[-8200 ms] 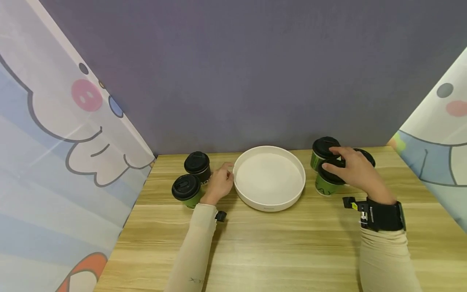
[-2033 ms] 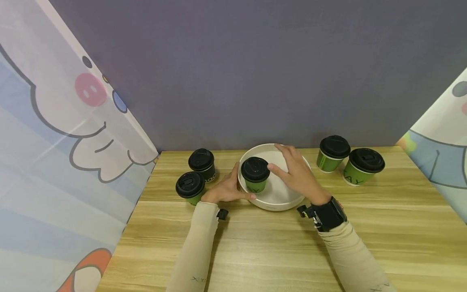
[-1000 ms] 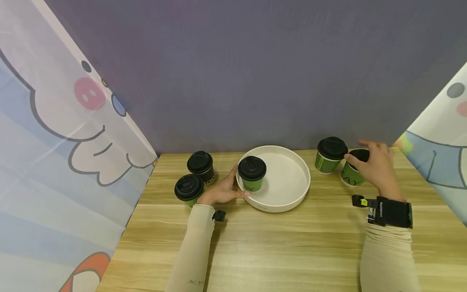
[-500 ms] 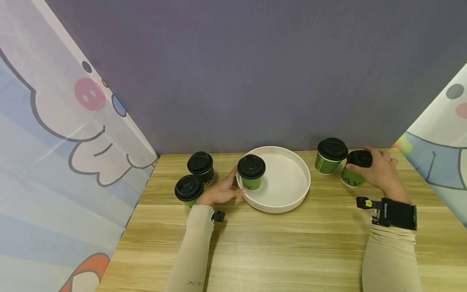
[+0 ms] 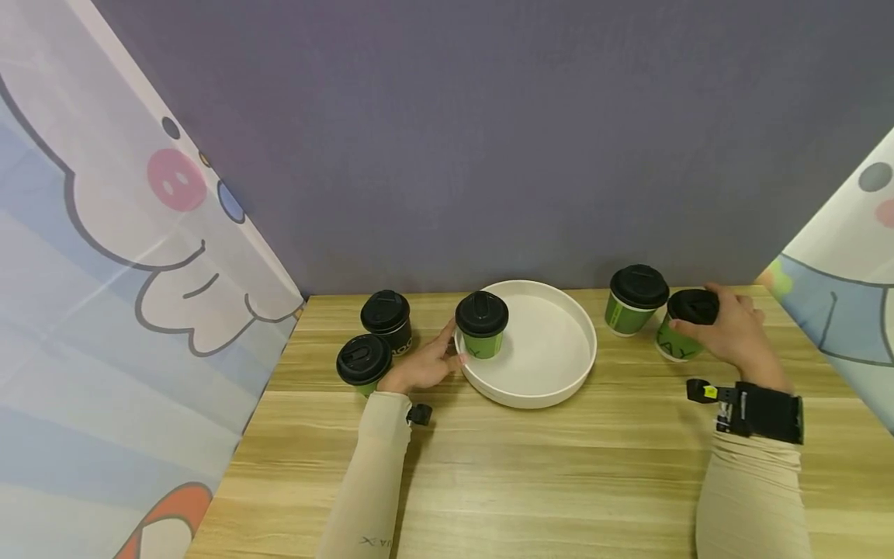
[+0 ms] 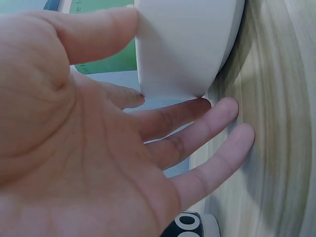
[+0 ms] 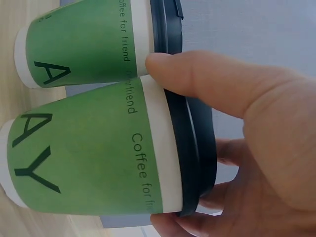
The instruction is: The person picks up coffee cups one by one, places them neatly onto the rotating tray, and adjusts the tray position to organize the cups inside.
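My right hand (image 5: 739, 332) grips a green paper coffee cup (image 5: 674, 340) at its black lid. In the right wrist view the thumb lies at one side of the lid and the fingers reach round the other; the cup (image 7: 89, 158) appears to stand on the table. Against the left wall of a round white tray (image 5: 552, 341) rests my left hand (image 5: 422, 366). Seen from the left wrist, its fingers are nearly straight, with the thumb at the rim of the tray (image 6: 182, 49). Another lidded green cup (image 5: 482, 341) stands upright inside the tray, near that hand.
Beside the gripped cup stands a second green cup (image 5: 628, 317). A black-sleeved cup (image 5: 387, 318) and a green cup (image 5: 363, 363) stand left of the tray, close to my left forearm. A grey wall (image 5: 461, 155) rises behind the wooden table (image 5: 545, 481).
One green cup has gone from the right-hand group into the tray. My right hand has since moved from over the tray to another cup on the right and taken hold of its lid.
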A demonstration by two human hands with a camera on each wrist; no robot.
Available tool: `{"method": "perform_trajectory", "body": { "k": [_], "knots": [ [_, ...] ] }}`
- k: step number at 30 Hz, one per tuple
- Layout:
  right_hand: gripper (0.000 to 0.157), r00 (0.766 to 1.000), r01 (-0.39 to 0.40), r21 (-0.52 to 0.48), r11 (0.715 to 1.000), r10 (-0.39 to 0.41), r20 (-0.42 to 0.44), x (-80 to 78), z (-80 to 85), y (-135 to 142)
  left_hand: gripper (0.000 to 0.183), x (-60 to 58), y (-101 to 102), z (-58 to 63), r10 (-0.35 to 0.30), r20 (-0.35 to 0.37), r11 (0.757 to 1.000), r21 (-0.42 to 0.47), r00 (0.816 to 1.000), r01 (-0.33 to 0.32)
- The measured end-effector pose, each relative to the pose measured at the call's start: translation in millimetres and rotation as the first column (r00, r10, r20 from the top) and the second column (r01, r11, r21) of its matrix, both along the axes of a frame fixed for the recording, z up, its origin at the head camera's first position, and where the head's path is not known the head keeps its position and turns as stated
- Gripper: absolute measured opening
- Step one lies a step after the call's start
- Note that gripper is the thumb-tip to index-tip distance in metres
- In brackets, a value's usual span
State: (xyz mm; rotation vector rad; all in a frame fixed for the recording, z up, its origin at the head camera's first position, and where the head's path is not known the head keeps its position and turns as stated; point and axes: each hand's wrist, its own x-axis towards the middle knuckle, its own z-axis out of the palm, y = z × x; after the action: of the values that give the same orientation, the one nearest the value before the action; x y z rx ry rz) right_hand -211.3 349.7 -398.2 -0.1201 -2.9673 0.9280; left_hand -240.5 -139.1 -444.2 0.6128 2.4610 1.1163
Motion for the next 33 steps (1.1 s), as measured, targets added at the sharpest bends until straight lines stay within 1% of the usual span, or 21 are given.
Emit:
{"method": "perform_trajectory", "body": {
  "k": [4,6,11,15,19,23,28,33],
  "knots": [
    [0.099,0.999,0.029,-0.002,1.0,-0.029,-0.022,1.9,1.8,1,0.078,-1.4,0,-2.5,0.013,-0.008,1.0,-0.011,1.0,-0.013],
    [0.098,0.998,0.039,-0.014,0.999,-0.04,-0.042,3.6,5.2,1,0.076,-1.8,1,-3.1,0.025,-0.007,1.0,-0.012,1.0,-0.025],
    [0.095,0.991,0.074,-0.045,0.996,-0.078,-0.109,11.5,20.3,-6,0.074,-3.2,1,-4.6,0.035,-0.017,0.999,-0.018,0.999,-0.035],
    [0.094,0.982,0.109,-0.045,0.993,-0.115,-0.152,19.1,33.2,-14,0.072,-4.0,1,-4.5,0.034,-0.023,0.999,-0.02,0.999,-0.035],
    [0.093,0.974,0.121,-0.049,0.991,-0.128,-0.187,25.7,44.7,-23,0.07,-4.0,2,-4.3,0.056,-0.021,0.998,-0.029,0.998,-0.057],
    [0.093,0.971,0.107,-0.061,0.992,-0.117,-0.206,30.2,53.6,-35,0.068,-4.3,3,-4.8,0.088,-0.028,0.995,-0.054,0.996,-0.09],
    [0.092,0.967,0.05,-0.09,0.995,-0.071,-0.246,31.5,60.4,-51,0.065,-4.6,3,-6.0,0.123,-0.042,0.989,-0.083,0.992,-0.126],
    [0.093,0.958,0.005,-0.089,0.996,-0.031,-0.286,32.1,64.2,-66,0.063,-5.4,4,-7.9,0.141,-0.061,0.984,-0.101,0.988,-0.147]
  ]
}}
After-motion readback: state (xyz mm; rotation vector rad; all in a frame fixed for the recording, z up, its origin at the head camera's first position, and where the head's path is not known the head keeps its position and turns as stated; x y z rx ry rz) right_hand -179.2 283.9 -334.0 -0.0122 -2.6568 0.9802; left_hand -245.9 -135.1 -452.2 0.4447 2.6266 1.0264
